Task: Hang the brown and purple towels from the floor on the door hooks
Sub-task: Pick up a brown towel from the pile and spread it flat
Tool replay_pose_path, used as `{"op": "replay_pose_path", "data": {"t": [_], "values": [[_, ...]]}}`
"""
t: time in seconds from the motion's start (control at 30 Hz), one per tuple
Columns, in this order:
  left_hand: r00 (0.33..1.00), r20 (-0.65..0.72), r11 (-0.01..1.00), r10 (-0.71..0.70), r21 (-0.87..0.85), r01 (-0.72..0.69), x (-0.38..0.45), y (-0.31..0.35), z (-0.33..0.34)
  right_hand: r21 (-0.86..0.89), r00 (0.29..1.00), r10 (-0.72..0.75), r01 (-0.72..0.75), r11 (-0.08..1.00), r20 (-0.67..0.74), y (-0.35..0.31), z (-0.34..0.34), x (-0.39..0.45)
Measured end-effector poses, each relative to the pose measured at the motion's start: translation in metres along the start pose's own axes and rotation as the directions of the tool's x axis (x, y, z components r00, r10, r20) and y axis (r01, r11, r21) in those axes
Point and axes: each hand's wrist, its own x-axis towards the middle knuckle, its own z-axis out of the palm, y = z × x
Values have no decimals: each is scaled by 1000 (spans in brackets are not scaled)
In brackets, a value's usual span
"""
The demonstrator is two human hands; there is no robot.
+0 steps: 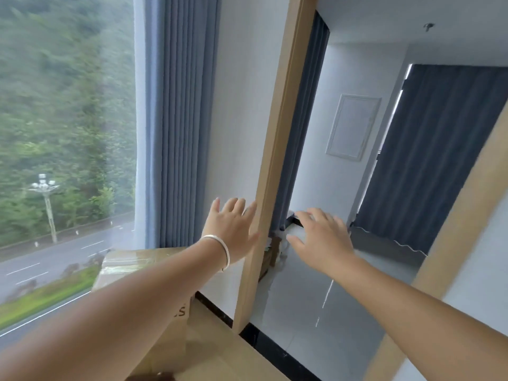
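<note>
Both my arms reach forward toward a doorway. My left hand, with a silver bracelet on its wrist, has its fingers spread and held straight in front of the left wooden door frame post. My right hand is stretched out with fingers spread inside the doorway opening, holding nothing. Neither the brown towel, the purple towel nor any door hooks are in view. A small brown and white heap lies on the floor just behind the frame post; what it is I cannot tell.
A large window with blue curtains fills the left. A taped cardboard box stands below my left forearm. Beyond the doorway lie a grey tiled floor, dark curtains and a white wall panel. The right frame post bounds the opening.
</note>
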Motion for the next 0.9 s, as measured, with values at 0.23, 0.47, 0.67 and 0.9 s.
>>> {"op": "replay_pose_path", "data": {"t": [0.23, 0.47, 0.67, 0.9], "values": [[957, 130, 962, -258, 121, 243, -42, -119, 52, 158, 960, -278, 270, 950, 32, -112, 71, 73], [807, 237, 831, -540, 304, 467, -96, -206, 101, 364, 822, -569, 525, 770, 19, -231, 152, 129], [619, 243, 655, -747, 428, 622, -125, -253, 134, 462, 606, -795, 710, 531, -18, -313, 216, 169], [365, 334, 491, -869, 492, 719, -170, -256, 199, 560, 378, -926, 761, 327, 27, -371, 301, 179]]}}
